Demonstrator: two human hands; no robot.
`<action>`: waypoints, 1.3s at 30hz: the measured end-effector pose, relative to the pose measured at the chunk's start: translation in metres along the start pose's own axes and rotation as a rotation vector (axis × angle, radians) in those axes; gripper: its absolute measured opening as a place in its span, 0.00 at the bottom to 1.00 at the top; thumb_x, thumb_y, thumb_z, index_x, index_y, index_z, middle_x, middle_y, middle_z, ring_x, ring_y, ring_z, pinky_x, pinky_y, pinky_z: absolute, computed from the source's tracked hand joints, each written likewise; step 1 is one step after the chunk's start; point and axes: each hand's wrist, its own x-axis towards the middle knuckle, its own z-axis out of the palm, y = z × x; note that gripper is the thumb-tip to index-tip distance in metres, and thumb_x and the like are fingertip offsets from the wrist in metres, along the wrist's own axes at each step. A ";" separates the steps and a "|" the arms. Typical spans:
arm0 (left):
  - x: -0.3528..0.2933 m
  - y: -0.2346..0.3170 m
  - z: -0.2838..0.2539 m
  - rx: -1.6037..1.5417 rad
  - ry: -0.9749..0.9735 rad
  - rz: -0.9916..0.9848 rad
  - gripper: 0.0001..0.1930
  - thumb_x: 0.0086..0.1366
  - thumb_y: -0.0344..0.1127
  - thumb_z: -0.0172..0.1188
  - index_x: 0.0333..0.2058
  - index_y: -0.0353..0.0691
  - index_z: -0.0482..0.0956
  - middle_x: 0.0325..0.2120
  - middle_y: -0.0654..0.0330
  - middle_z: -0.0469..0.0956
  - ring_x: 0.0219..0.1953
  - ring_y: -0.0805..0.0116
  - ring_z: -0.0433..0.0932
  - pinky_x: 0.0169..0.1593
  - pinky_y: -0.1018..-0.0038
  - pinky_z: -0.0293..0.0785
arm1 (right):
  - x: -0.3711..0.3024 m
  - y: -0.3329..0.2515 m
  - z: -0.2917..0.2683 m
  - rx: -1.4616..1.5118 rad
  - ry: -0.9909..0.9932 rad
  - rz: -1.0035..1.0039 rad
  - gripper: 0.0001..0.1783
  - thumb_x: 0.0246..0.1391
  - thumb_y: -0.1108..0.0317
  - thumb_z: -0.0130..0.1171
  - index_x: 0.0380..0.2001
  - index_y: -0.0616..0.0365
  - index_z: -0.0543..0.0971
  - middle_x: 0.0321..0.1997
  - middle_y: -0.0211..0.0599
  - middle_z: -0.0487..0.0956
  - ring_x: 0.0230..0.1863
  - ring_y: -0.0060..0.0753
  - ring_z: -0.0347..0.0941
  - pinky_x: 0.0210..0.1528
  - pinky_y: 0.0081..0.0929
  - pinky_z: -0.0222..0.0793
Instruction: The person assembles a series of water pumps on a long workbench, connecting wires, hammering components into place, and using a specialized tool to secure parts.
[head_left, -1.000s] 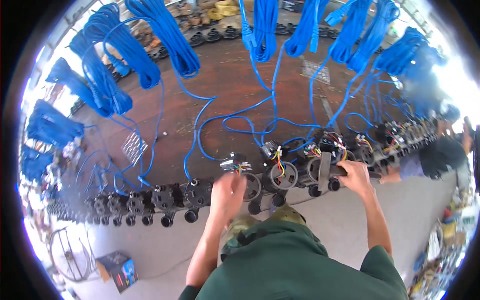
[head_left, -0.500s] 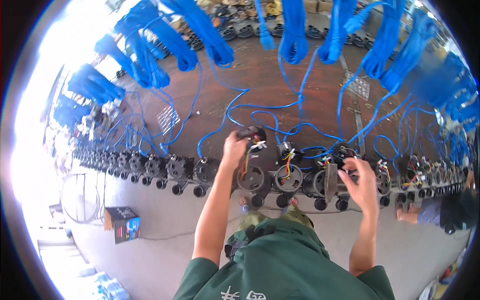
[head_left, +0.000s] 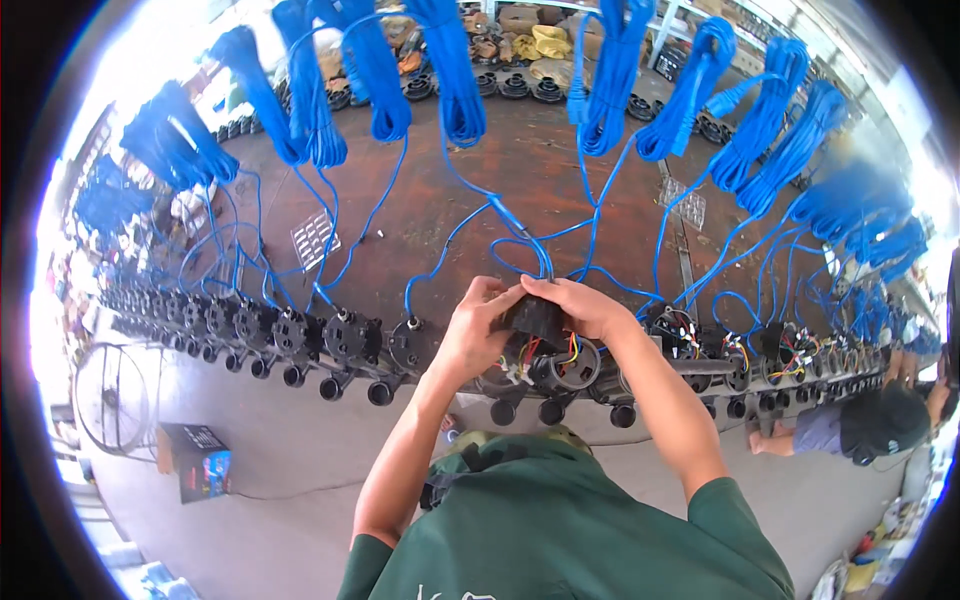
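My left hand (head_left: pixel 478 328) and my right hand (head_left: pixel 583 306) meet over the row's middle. Both are closed around a black cup-shaped cover (head_left: pixel 538 318), the left fingers at its left side and the right fingers over its top right. From beneath the cover hang red, yellow and white wires (head_left: pixel 524 362). Just below sits an uncovered black round housing (head_left: pixel 577 368) with a short pipe stub. A blue cable (head_left: pixel 520 232) runs down to the far side of my fingers; where it ends is hidden.
Bundled blue cables (head_left: pixel 612 90) hang across the far side. Black round housings (head_left: pixel 352 340) line the near edge of the brown table (head_left: pixel 400 205). A clear tray (head_left: pixel 315 240) lies on it. A co-worker (head_left: pixel 870 425) is at the right; an open box (head_left: pixel 195 462) stands on the floor.
My right hand, open at the right beside a dark flat plate before, has come left to join the left hand on the black cover. My left hand has moved slightly right and nearer.
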 end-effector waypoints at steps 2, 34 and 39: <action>-0.010 -0.006 0.000 0.107 0.062 0.073 0.33 0.52 0.13 0.61 0.59 0.41 0.82 0.50 0.49 0.73 0.47 0.51 0.83 0.50 0.64 0.80 | 0.000 -0.002 0.009 -0.025 0.062 0.060 0.30 0.66 0.32 0.58 0.41 0.50 0.82 0.34 0.24 0.81 0.32 0.22 0.77 0.33 0.24 0.71; -0.024 -0.036 0.003 -0.498 -0.608 -0.569 0.33 0.77 0.65 0.51 0.45 0.36 0.86 0.19 0.69 0.66 0.24 0.78 0.64 0.29 0.70 0.62 | 0.008 -0.001 -0.021 0.045 0.049 -0.079 0.27 0.71 0.42 0.57 0.42 0.59 0.79 0.42 0.47 0.86 0.46 0.42 0.86 0.48 0.40 0.84; -0.022 -0.044 0.011 -0.328 -0.546 -0.398 0.35 0.65 0.71 0.65 0.37 0.36 0.88 0.20 0.67 0.73 0.26 0.73 0.69 0.31 0.67 0.67 | 0.013 -0.011 -0.009 0.046 0.016 -0.123 0.26 0.71 0.42 0.56 0.39 0.58 0.79 0.40 0.48 0.86 0.44 0.42 0.86 0.47 0.39 0.84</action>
